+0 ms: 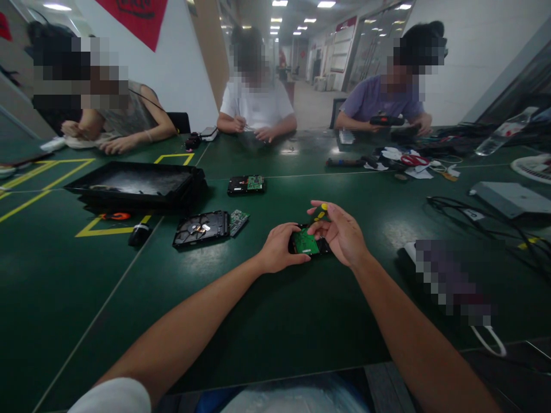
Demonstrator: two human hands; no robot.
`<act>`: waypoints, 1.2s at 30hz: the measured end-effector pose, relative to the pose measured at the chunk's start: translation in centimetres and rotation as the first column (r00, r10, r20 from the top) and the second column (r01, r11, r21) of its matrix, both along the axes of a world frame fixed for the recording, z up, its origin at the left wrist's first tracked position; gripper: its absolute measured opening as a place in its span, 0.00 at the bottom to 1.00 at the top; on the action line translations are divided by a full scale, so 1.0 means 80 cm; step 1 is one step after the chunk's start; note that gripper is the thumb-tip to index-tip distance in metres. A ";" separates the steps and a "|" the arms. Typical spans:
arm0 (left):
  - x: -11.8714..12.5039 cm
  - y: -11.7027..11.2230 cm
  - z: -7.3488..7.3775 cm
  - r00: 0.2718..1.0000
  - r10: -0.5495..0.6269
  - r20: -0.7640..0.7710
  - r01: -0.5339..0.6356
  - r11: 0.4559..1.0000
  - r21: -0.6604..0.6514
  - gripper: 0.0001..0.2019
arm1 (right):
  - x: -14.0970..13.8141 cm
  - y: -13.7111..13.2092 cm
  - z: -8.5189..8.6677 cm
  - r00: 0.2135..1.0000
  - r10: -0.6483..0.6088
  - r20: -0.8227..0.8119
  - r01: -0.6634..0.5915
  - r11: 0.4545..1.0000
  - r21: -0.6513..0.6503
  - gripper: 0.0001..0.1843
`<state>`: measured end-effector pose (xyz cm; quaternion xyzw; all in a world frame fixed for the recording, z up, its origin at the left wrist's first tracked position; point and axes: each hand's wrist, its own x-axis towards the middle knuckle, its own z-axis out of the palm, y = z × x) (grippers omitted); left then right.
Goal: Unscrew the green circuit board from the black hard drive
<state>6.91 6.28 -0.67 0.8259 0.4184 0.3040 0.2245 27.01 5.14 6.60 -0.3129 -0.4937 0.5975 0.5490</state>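
On the table in front of me lies a hard drive (306, 243) with its green circuit board facing up. My left hand (279, 248) grips its left side, thumb along the near edge and fingers over the far edge. In my right hand (344, 232) is a screwdriver (319, 214) with a yellow and dark handle, tilted over the board; its tip is hidden by my fingers. Left of my hands rests another hard drive (202, 229), with a loose circuit board (239, 222) touching its right end. Farther back sits a third hard drive (247, 184).
A stack of black trays (138, 183) stands at the left, with a black mouse-like object (140, 234) before it. On the right are a pixelated phone-like item (451, 281), black cables (482, 221), a grey box (512, 198) and a plastic bottle (508, 132). Three people sit across the table.
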 end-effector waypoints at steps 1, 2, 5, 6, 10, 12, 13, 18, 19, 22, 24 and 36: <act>0.000 0.000 0.000 1.000 0.001 -0.002 -0.001 1.000 -0.001 0.38 | 0.000 0.000 -0.001 1.000 0.001 0.001 -0.001 1.000 -0.010 0.21; 0.000 0.000 -0.001 1.000 0.001 -0.005 -0.001 1.000 -0.002 0.38 | 0.001 0.001 -0.002 1.000 -0.002 0.005 0.003 1.000 -0.019 0.20; 0.000 0.001 -0.001 1.000 0.003 -0.011 -0.003 1.000 -0.009 0.38 | 0.003 0.001 -0.004 0.999 -0.032 0.039 0.033 0.999 -0.024 0.21; 0.000 0.001 -0.001 1.000 0.003 -0.011 -0.004 1.000 -0.011 0.38 | 0.003 0.001 -0.005 0.998 -0.040 0.050 0.042 0.999 -0.022 0.21; 0.000 0.000 0.000 1.000 0.002 -0.002 -0.002 1.000 -0.007 0.37 | 0.006 0.002 -0.007 0.998 -0.027 0.063 0.028 0.999 -0.024 0.21; 0.000 0.000 0.000 1.000 0.000 0.000 0.000 1.000 -0.002 0.37 | 0.007 0.002 -0.008 0.998 -0.012 0.055 0.013 1.000 -0.025 0.20; 0.000 0.000 0.000 1.000 0.000 0.000 0.000 1.000 0.001 0.37 | 0.007 0.003 -0.009 0.999 -0.007 0.048 0.008 1.000 -0.023 0.20; 0.000 0.001 -0.002 1.000 0.004 -0.004 -0.004 1.000 -0.007 0.37 | 0.006 0.004 -0.012 1.000 0.006 0.016 -0.006 0.999 -0.031 0.22; 0.000 0.001 -0.002 1.000 0.006 -0.004 -0.006 1.000 -0.009 0.37 | 0.006 0.004 -0.012 1.000 0.005 0.021 -0.004 1.000 -0.031 0.23; -0.001 0.001 -0.003 1.000 0.011 -0.005 -0.011 1.000 -0.013 0.38 | 0.007 0.004 -0.011 0.999 -0.004 0.053 0.005 1.000 -0.018 0.22; -0.001 0.002 -0.003 1.000 0.009 -0.007 -0.009 1.000 -0.013 0.38 | 0.007 0.003 -0.011 0.998 -0.003 0.062 0.004 1.000 -0.015 0.21; 0.001 0.000 0.000 1.000 0.006 -0.010 -0.006 1.000 0.005 0.37 | 0.008 0.005 -0.013 0.997 0.067 -0.035 -0.070 0.992 -0.102 0.25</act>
